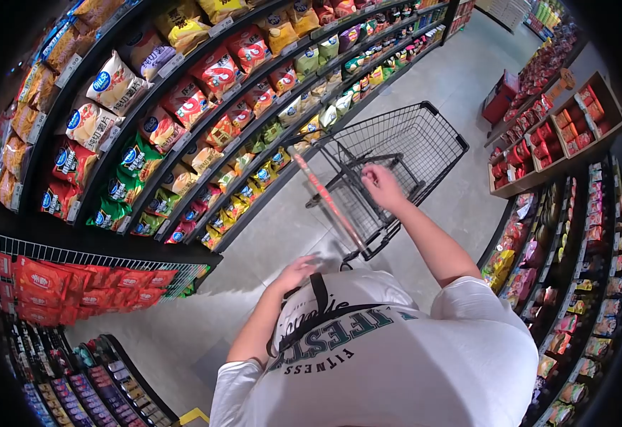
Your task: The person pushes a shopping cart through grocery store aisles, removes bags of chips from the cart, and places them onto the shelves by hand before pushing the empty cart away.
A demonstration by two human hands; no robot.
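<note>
My left hand point(298, 273) is low beside the front of my white shirt, fingers apart, touching nothing that I can see. It is near the lower end of the cart's red handle bar point(325, 198). My right hand point(383, 186) is over the near part of the black wire shopping cart point(425, 132), with its fingers curled in. Whether anything is inside that hand is hidden. Neither hand is on the handle bar. A black strap point(319, 293) crosses my shirt.
Curved shelves of snack bags point(218, 71) rise at the left and top. Red packets point(76, 281) hang on a wire rack at the lower left. A wooden display point(546, 153) with red packs and more shelves point(574, 299) line the right. Grey floor point(254, 249) lies around the cart.
</note>
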